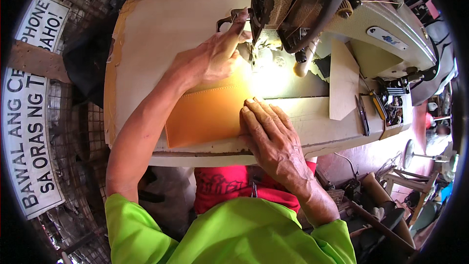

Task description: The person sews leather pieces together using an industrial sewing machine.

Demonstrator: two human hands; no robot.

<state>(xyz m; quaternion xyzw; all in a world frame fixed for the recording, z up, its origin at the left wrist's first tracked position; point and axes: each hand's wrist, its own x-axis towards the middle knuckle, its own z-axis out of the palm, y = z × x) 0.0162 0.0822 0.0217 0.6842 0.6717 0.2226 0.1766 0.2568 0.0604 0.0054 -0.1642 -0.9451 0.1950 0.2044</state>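
Observation:
An orange-tan leather panel [207, 117] with a stitched line along its upper part lies flat on the sewing machine's pale bed, its far right corner lost in lamp glare by the needle. My left hand [220, 56] is raised beside the needle area, index finger and thumb at a dark curved lever [223, 21] on the machine head; its other fingers are curled, and the exact grip is partly hidden. Palm down, my right hand [271, 129] rests at the panel's right edge with fingers stretched toward the needle.
The sewing machine's head [293, 5] overhangs the far side. To the right lie a pale angular sheet [343, 85], scissors [362, 115], a yellow-and-black cutter [378, 105] and a tray of small parts [396, 102]. A wire grid with a lettered sign [29, 137] stands at left.

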